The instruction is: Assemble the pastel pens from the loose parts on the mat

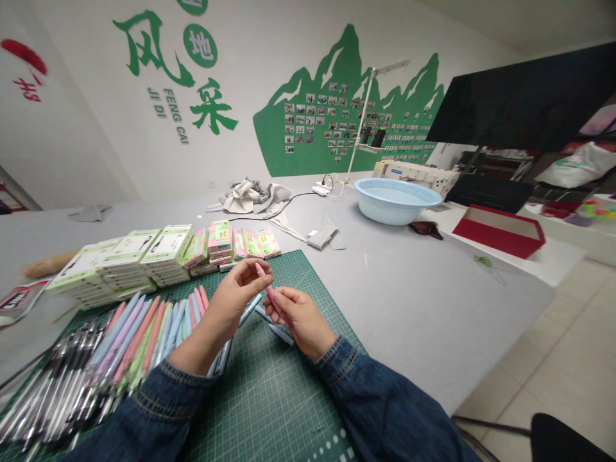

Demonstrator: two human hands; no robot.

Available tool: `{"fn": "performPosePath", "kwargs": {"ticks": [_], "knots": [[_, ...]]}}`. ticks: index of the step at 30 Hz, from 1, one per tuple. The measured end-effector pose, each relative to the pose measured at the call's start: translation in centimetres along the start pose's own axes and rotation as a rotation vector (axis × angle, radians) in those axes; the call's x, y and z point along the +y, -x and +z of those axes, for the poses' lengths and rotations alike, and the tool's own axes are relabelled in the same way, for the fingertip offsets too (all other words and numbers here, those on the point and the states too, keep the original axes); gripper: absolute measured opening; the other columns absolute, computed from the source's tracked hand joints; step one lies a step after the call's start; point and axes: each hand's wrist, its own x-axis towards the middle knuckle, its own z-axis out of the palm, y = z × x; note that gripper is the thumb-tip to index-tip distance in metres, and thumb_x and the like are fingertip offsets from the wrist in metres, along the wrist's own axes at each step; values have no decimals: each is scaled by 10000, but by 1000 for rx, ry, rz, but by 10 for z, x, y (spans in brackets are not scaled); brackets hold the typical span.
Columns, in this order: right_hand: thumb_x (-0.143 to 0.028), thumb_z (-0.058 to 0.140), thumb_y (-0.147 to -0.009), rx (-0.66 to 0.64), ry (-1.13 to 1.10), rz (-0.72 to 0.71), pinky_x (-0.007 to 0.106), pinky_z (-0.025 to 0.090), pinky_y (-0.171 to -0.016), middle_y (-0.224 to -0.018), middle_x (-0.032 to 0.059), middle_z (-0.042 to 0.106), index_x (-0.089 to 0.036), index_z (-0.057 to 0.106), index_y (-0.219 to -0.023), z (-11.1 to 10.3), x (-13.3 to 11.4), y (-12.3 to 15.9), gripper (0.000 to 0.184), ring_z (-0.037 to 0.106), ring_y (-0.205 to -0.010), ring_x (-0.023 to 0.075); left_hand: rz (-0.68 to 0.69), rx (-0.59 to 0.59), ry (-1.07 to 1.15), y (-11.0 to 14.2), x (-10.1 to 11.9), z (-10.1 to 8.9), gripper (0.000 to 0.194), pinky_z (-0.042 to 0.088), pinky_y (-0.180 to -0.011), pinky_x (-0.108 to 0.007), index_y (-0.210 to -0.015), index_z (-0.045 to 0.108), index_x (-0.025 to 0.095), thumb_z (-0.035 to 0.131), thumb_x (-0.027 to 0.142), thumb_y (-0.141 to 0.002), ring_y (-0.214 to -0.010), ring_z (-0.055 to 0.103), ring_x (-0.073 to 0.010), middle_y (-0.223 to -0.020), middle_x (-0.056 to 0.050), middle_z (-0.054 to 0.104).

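Observation:
A slim pink pen [270, 294] is held between both hands above the green cutting mat [269, 398]. My left hand [235, 292] pinches its upper end between thumb and fingers. Lower on the same pen, my right hand [301, 317] grips the barrel with its fingers curled round. Under and behind the hands lie a few light blue pens [282, 333] on the mat. To the left, a row of pastel pens [144, 333] in blue, purple, coral and green lies side by side. Nearer me is a heap of clear pens with black parts [58, 378].
Stacked white-and-green boxes [166, 247] and pink-green small boxes [220, 237] line the mat's far edge. Farther back are crumpled cloth [250, 196], a light blue basin [397, 202] and a sewing machine [418, 173]. A red box [500, 231] stands at right.

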Motion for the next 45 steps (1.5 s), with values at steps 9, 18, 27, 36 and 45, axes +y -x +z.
{"fn": "performPosePath", "kwargs": {"ticks": [9,18,27,36,45], "knots": [[-424,622,-810,-56,-90,47,193,279,-464,-645,10,576,-124,660,-794,0,3,-1,303,418,-495,58,-84,-57,78,3,-1,-2,328,483,-821,-307,-1042,661,186,707,300,-738,-995,605,-216,-1062,-98,668],[-367,632,-814,-197,-293,260,180,245,-431,-588,-32,493,-120,633,-791,0,0,3,247,298,-442,37,-69,5,16,4,-13,-8,197,474,-743,-239,-825,722,158,752,297,-689,-790,612,-146,-821,-42,683],[-385,632,-814,-215,-124,46,291,471,-700,-880,78,662,-173,589,-1160,6,-22,10,408,614,-747,147,-172,402,418,-5,-30,-42,88,524,-659,-153,-840,699,162,685,199,-761,-722,636,-71,-830,-16,706],[-286,673,-785,-148,-60,-9,250,439,-604,-723,34,651,-173,648,-968,7,-6,8,217,570,-610,112,-231,392,490,7,-34,-38,66,529,-595,-143,-809,695,143,629,149,-806,-647,625,-61,-800,-21,697],[-272,662,-795,-188,-26,4,255,438,-618,-747,39,651,-175,642,-981,9,-5,10,211,575,-631,117,-212,380,463,9,-32,-38,79,527,-604,-159,-841,689,137,640,178,-794,-670,633,-78,-819,-36,700]]}}
